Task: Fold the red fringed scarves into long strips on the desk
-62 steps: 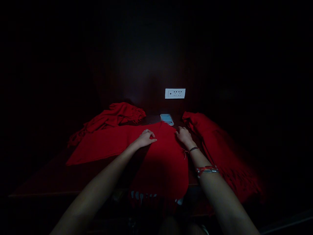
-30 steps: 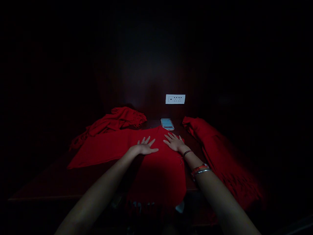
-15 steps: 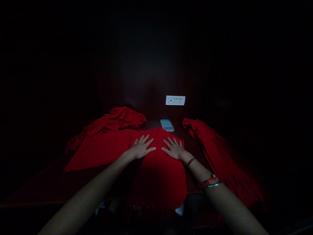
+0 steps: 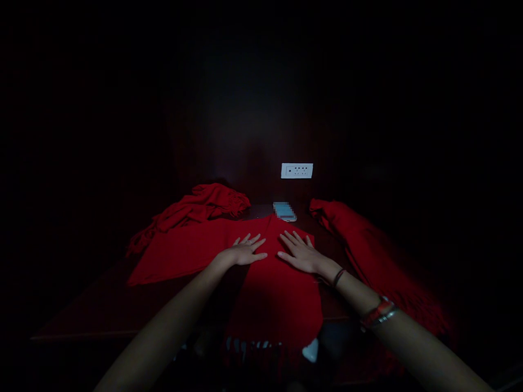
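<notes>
A red fringed scarf (image 4: 278, 294) lies spread on a dark table (image 4: 102, 310), with its fringe hanging over the near edge. My left hand (image 4: 244, 252) rests flat on the scarf, fingers spread and open. My right hand (image 4: 301, 253) lies flat beside it on the same cloth, fingers stretched out. Bracelets sit on my right wrist and forearm. Neither hand holds anything.
A bunched red scarf (image 4: 196, 209) lies at the back left. Another red fringed scarf (image 4: 376, 261) drapes along the right. A phone (image 4: 285, 211) lies at the back near the wall, under a white socket plate (image 4: 297, 170). The room is very dark.
Both hands went from curled on the scarf's far edge to flat with spread fingers, then slid slightly toward me over the cloth. The view shifted a little to the left.
</notes>
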Motion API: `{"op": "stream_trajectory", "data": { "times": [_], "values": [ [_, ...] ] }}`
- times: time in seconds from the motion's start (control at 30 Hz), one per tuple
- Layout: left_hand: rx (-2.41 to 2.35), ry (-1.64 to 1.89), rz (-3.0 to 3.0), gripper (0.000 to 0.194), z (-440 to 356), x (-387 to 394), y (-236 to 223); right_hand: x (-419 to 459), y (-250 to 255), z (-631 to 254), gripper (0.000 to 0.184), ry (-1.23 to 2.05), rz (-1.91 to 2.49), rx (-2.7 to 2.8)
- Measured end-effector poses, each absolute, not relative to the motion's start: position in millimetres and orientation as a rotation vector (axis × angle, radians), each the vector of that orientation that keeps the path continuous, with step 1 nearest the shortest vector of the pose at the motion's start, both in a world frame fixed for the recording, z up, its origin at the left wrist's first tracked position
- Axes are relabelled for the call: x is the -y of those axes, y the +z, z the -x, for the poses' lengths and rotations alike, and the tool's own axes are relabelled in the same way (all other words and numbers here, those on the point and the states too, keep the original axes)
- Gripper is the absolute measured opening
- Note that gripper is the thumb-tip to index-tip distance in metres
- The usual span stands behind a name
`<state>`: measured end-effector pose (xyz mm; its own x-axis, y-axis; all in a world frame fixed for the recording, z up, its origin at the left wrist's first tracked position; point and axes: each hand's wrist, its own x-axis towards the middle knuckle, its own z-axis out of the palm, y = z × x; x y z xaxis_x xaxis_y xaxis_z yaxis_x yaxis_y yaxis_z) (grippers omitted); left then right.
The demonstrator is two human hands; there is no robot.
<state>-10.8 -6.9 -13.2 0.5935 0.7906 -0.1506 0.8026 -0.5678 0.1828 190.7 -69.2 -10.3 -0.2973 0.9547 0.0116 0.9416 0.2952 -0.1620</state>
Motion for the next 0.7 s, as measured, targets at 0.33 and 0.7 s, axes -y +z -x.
{"op": "stream_trajectory", "data": {
  "times": [0.33, 0.7],
  "values": [
    [-1.287, -0.083, -2.607, 0.075, 14, 5, -12, 94, -14, -200, 0.075, 0.204, 1.798, 2.466],
    [-1.281, 0.201, -2.584, 0.069, 23, 8, -3, 100, -5, -195, 0.077, 0.284, 1.780, 2.470]
  ]
}}
